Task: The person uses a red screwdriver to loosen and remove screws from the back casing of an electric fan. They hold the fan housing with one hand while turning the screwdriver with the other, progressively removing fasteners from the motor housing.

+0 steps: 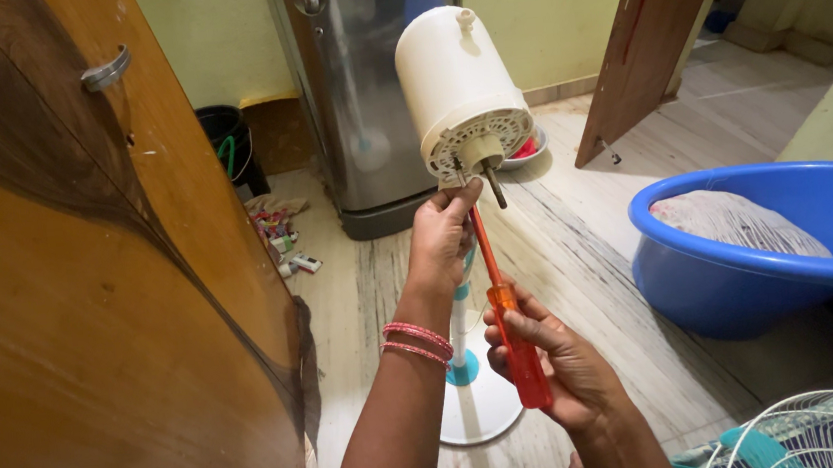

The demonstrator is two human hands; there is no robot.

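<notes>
Pale striped floor tiles [591, 279] run through a narrow room with yellow-green walls. At the far left a brown wooden door [70, 294] with a metal handle fills the view. Beyond it stands a black bin [228, 140], and small packets [282, 241] lie scattered on the floor just beside it. A steel-grey refrigerator [364, 88] stands against the back wall.

In front of the refrigerator, a cream motor housing [453, 80] of a pedestal fan is tilted with its vented face and bare shaft towards the camera. The left hand [445, 236], with pink bangles at the wrist, reaches up to the underside of the housing, its fingertips pinched at the tip of a screwdriver [510, 326]. The right hand [548, 358] is clenched around the screwdriver's orange handle, lower down and nearer the camera. Below the hands, the fan's white round base [477, 409] rests on the floor.

To the right, a second brown door [650, 33] stands open. A blue plastic tub [761, 264] holding a bundle of cloth sits on the floor, and a white wire fan grille [816, 435] shows at the bottom right corner.
</notes>
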